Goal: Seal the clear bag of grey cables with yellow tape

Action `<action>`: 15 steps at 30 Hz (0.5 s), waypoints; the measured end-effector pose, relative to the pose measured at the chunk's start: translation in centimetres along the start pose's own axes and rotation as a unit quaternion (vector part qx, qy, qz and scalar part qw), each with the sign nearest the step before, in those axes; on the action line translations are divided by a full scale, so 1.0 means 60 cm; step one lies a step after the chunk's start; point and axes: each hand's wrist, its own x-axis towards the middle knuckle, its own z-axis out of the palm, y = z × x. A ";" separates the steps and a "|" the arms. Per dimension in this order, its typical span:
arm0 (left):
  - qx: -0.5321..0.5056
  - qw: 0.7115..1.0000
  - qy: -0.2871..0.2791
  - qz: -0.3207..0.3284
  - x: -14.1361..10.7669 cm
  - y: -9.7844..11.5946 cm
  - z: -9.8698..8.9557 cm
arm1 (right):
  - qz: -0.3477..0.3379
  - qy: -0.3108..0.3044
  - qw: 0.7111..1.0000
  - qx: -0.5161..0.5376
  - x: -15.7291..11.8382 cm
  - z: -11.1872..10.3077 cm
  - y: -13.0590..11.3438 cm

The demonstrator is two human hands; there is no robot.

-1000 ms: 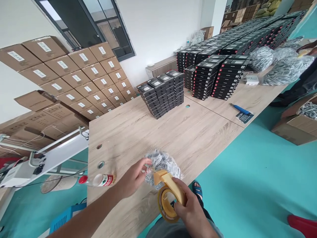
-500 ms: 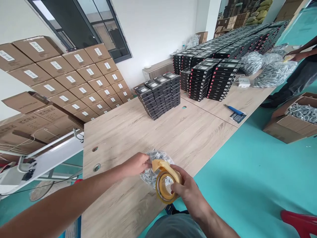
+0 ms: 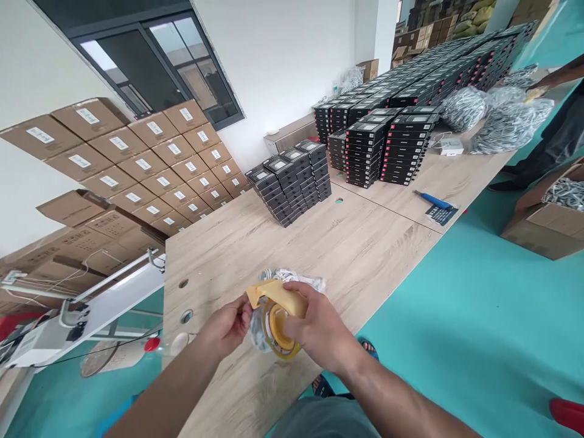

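Tape dispenser (image 3: 278, 316) over wooden table (image 3: 356, 249)

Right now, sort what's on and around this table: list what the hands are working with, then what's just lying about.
In hand:
- right hand, grip on the yellow tape dispenser
- left hand, at the dispenser's front end
- clear bag of white cables, under both hands

Lying about:
- stacks of black boxes
- blue-handled tool
- red-capped bottle
- cardboard cartons

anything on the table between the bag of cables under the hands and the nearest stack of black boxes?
Head view: only bare wooden table between the bag of cables and the stack of black boxes.
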 end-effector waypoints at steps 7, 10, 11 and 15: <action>0.015 0.999 -0.014 0.034 0.014 -0.074 0.053 | -0.003 0.045 0.999 0.011 -0.024 -0.029 0.082; 0.099 0.993 -0.042 0.056 0.037 -0.080 0.071 | -0.009 0.062 0.994 0.093 -0.014 -0.039 0.127; 0.137 0.987 -0.054 0.067 0.044 -0.076 0.071 | -0.006 0.066 0.990 0.122 -0.009 -0.041 0.137; 0.362 0.905 -0.170 0.146 0.066 -0.037 0.051 | 0.018 0.073 0.970 0.230 0.010 -0.046 0.157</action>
